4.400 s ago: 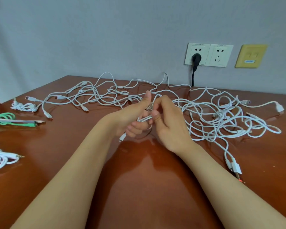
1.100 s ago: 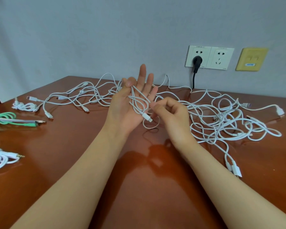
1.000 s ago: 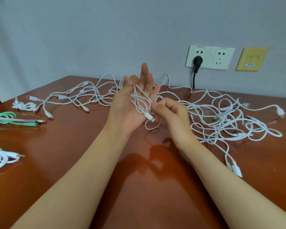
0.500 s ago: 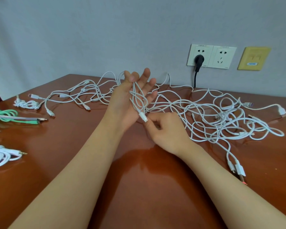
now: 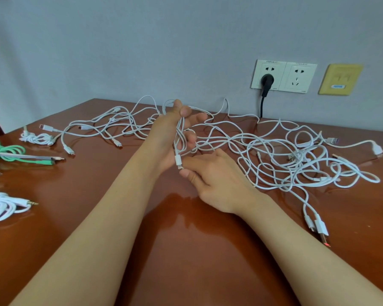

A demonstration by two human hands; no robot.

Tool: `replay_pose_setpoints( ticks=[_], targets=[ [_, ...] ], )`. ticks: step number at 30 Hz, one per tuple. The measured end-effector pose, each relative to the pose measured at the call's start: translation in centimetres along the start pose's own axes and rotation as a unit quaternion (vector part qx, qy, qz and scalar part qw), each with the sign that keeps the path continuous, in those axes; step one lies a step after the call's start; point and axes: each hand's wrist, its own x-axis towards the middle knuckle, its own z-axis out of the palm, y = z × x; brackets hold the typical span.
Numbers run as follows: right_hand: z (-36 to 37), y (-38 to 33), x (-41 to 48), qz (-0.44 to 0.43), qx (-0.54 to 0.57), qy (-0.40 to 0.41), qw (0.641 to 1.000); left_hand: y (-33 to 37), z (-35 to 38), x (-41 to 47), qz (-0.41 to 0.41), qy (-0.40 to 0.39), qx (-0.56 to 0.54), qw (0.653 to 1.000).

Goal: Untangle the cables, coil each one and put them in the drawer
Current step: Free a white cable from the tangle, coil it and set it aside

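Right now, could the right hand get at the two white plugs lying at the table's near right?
Probably yes. Only glossy brown table lies between the right hand and the two white plugs, but it must first release the white cable connector it pinches below the left hand.

The cable tangle (image 5: 285, 160) spreads across the table's (image 5: 186, 261) far side, below the wall sockets (image 5: 283, 77); coiled cables (image 5: 9, 151) lie at your left. Your left hand (image 5: 167, 138) and right hand (image 5: 217, 184) meet at one cable (image 5: 178, 160), mid-table.

worktop (image 5: 186, 250): reddish-brown wood, glossy, mirror-like sheen
white cables (image 5: 274, 151): matt, some with a woven-looking jacket
green cable (image 5: 9, 151): smooth, plastic-looking
sockets (image 5: 296, 78): white plastic, smooth
yellow plate (image 5: 341, 79): smooth plastic
wall (image 5: 119, 51): matt, flat paint
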Motion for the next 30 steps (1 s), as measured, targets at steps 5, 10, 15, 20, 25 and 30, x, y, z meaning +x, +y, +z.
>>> replay_pose_setpoints(
  ticks=[5,10,15,20,25,30],
  targets=[
    [0.1,1.0,-0.2,0.114,0.069,0.087,0.987,0.1,-0.5,0.4,-0.021,0.033,0.023,0.999],
    [-0.1,1.0,-0.1,0.177,0.121,0.165,0.963,-0.4,-0.4,0.4,-0.051,0.022,0.064,0.996],
    [-0.1,1.4,0.0,0.157,0.138,0.168,0.963,-0.7,-0.6,0.3,-0.054,-0.013,0.054,0.997],
    [-0.3,1.3,0.3,0.188,0.223,0.148,0.945,-0.7,-0.7,0.2,-0.066,-0.041,0.086,0.993],
    [-1.2,1.4,0.2,0.266,0.413,0.051,0.87,-0.5,-0.5,0.1,-0.016,-0.056,0.08,0.995],
    [-0.9,1.3,0.1,0.313,0.476,0.026,0.821,-0.6,-0.6,0.2,-0.037,-0.103,0.007,0.994]
  ],
)
